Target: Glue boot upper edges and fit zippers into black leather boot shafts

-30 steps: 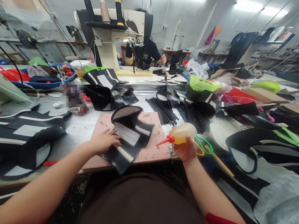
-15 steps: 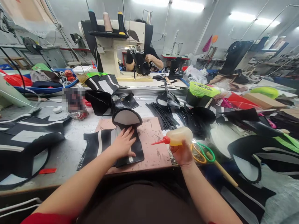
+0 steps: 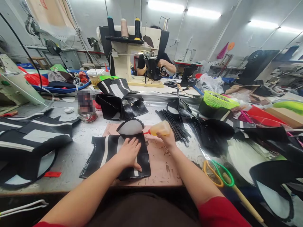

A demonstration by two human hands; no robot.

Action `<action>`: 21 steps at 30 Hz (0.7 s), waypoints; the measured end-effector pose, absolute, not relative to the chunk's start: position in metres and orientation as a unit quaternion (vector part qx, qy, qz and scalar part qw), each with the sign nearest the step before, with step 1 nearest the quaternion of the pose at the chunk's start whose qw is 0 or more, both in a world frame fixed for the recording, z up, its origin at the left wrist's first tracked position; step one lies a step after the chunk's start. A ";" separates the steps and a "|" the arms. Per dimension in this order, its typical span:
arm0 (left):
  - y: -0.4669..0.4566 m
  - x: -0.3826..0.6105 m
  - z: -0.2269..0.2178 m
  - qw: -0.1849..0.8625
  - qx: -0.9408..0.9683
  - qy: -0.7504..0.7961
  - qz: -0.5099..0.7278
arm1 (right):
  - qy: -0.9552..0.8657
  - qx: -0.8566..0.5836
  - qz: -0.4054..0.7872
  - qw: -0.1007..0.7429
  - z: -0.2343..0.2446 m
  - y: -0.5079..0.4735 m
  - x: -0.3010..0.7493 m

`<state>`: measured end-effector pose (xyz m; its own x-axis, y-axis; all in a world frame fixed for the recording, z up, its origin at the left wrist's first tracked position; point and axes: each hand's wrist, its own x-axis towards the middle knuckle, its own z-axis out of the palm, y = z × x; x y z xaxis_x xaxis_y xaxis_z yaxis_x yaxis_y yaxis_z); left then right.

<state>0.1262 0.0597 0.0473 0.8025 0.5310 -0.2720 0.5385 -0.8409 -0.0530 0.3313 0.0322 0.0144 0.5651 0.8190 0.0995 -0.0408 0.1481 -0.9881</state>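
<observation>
A black boot upper [image 3: 109,151] with white strips lies on a pink board [image 3: 163,167] in front of me. My left hand [image 3: 130,154] rests flat on it with the fingers spread. Above that hand, the upper's rounded part shows a grey lining [image 3: 130,127]. My right hand [image 3: 168,140] grips a squeeze bottle [image 3: 161,128] of yellowish liquid, tilted so that its red nozzle [image 3: 147,132] points left. The nozzle tip is at the right edge of the upper, just below the rounded part; whether it touches, I cannot tell.
Black strips [image 3: 170,126] lie behind the bottle. Scissors [image 3: 219,173] with orange and green handles and a wooden handle [image 3: 248,203] are at the right. More boot uppers [image 3: 47,135] lie at the left. Across the table a person [image 3: 165,64] works at a sewing machine [image 3: 127,53].
My right hand has brought the bottle leftward and up, so its nozzle is now at the upper's edge. My left hand stays on the upper. The whole view has shifted somewhat.
</observation>
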 end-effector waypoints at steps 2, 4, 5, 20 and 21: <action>0.060 0.125 0.046 0.015 0.951 0.280 -0.129 | -0.354 -0.590 0.290 0.664 0.011 0.038 0.334; 0.060 0.124 0.044 0.016 0.952 0.279 -0.121 | -0.371 -0.595 0.276 0.657 0.009 0.039 0.337; 0.060 0.124 0.044 0.016 0.953 0.278 -0.118 | -0.384 -0.591 0.278 0.652 0.009 0.039 0.339; 0.061 0.127 0.044 0.018 0.954 0.274 -0.118 | -0.413 -0.574 0.277 0.651 0.005 0.032 0.348; 0.061 0.128 0.043 0.016 0.955 0.273 -0.119 | -0.416 -0.562 0.293 0.652 0.003 0.030 0.349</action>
<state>0.1275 0.0613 0.0433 0.8233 0.5167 -0.2350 0.5241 -0.8509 -0.0347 0.3488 0.0296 0.0034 0.4828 0.8494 0.2129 0.0856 0.1962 -0.9768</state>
